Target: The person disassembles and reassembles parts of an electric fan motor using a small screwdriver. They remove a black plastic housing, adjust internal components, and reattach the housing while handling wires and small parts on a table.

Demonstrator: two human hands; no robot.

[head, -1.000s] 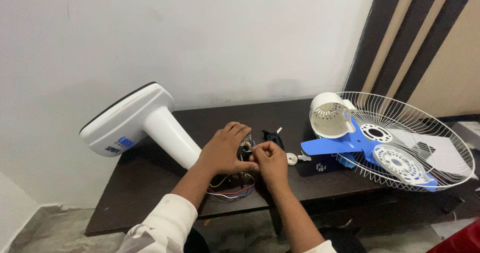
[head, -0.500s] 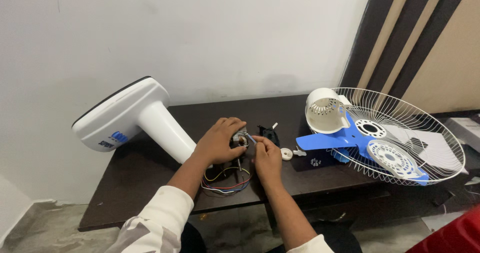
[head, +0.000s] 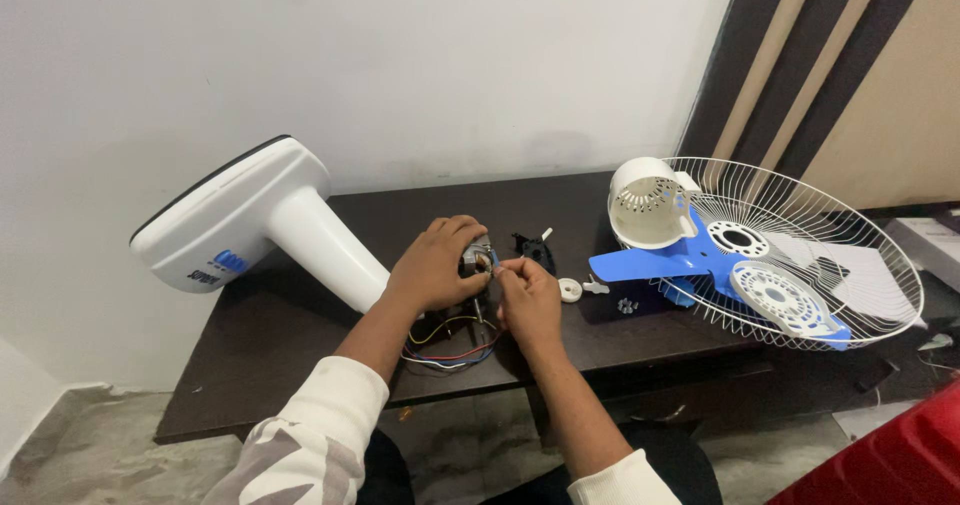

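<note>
On the dark table, beside the white fan base, our left hand wraps the small fan motor — dense, rigid, best gripped by its body. Our right hand seems to pinch a thin wire — limp and fragile.

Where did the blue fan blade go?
In the head view, the blue fan blade lies on the right side, on the white wire grille, just below the white motor cover and right of both hands.
</note>
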